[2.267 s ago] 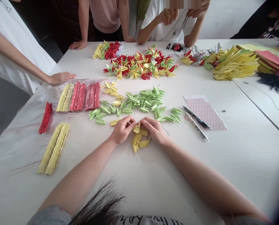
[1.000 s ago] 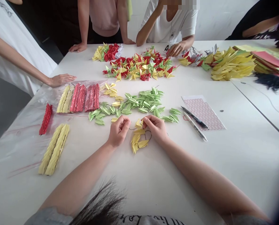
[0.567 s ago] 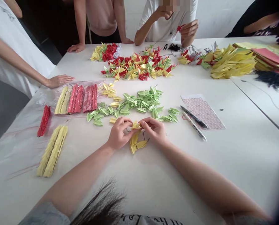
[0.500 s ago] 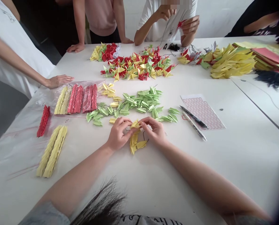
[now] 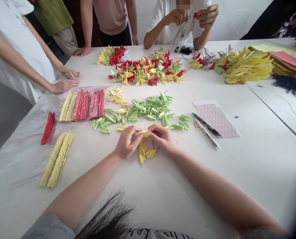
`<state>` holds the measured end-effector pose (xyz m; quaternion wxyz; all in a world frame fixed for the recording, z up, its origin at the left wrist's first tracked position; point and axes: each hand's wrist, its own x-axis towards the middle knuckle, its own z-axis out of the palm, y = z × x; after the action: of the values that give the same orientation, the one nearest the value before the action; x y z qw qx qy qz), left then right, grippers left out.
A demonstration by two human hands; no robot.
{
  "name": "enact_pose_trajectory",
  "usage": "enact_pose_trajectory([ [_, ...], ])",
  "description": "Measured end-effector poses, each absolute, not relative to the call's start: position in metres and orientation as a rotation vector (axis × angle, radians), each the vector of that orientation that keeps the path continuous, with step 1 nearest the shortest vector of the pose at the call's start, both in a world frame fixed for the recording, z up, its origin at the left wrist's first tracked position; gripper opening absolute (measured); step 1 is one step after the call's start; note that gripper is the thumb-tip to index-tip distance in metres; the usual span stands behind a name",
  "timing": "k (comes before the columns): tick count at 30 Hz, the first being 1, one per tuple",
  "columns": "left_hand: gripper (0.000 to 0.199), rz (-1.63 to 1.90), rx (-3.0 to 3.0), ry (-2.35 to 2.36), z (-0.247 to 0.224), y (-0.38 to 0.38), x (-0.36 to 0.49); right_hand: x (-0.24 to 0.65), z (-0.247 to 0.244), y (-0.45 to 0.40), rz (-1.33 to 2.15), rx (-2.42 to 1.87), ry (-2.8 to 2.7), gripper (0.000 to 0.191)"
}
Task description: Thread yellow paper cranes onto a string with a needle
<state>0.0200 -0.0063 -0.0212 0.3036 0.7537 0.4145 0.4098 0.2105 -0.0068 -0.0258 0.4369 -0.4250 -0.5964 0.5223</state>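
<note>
Between my two hands is a folded yellow paper piece (image 5: 144, 133), pinched from both sides. My left hand (image 5: 128, 141) grips its left end, fingers curled and thumb pressed along it. At its right end, the fingertips of my right hand (image 5: 163, 137) are closed on the paper. Below it hang more yellow folded papers (image 5: 142, 152) on a dark thread, resting on the white table (image 5: 178, 189). Just beyond my hands lies a strand of green folded papers (image 5: 154, 108), with some yellow ones (image 5: 115, 96) at its left.
Bagged red and yellow bundles (image 5: 82, 104) lie left, near a red bundle (image 5: 47, 128) and yellow bundles (image 5: 56, 161). Two pens (image 5: 207, 124) rest on a label sheet (image 5: 222, 124) at right. Paper cranes (image 5: 148, 71) are heaped farther back. Co-workers stand or sit around the table.
My hands stay nearly in place, and the yellow piece between them looks flatter and more spread. At left, a co-worker's second hand now shows on the table; a person in green has come into view.
</note>
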Motion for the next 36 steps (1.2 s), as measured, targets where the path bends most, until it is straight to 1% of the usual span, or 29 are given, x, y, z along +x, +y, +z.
enact_pose_trajectory([
  [3,0.018,1.136,1.838,1.080,-0.0215,-0.0068,0.0200,0.2115,-0.0247,-0.0061,1.320,-1.079,-1.529,0.040],
  [6,0.019,1.124,1.755,1.014,-0.0215,-0.0065,0.0198,0.2122,-0.0242,-0.0047,1.244,-1.060,-1.534,0.038],
  [16,0.022,1.076,1.749,0.971,-0.0208,-0.0056,0.0183,0.2170,-0.0291,-0.0018,1.300,-1.026,-1.530,0.032],
  [24,0.022,1.080,1.780,0.939,-0.0241,-0.0054,0.0199,0.2197,-0.0282,-0.0014,1.407,-1.021,-1.539,0.037],
  [29,0.020,1.065,1.815,0.952,-0.0234,-0.0068,0.0203,0.2195,-0.0256,-0.0024,1.356,-1.117,-1.561,0.042],
  [36,0.020,1.112,1.820,1.003,-0.0202,-0.0080,0.0215,0.2193,-0.0290,-0.0029,1.412,-1.061,-1.537,0.037],
])
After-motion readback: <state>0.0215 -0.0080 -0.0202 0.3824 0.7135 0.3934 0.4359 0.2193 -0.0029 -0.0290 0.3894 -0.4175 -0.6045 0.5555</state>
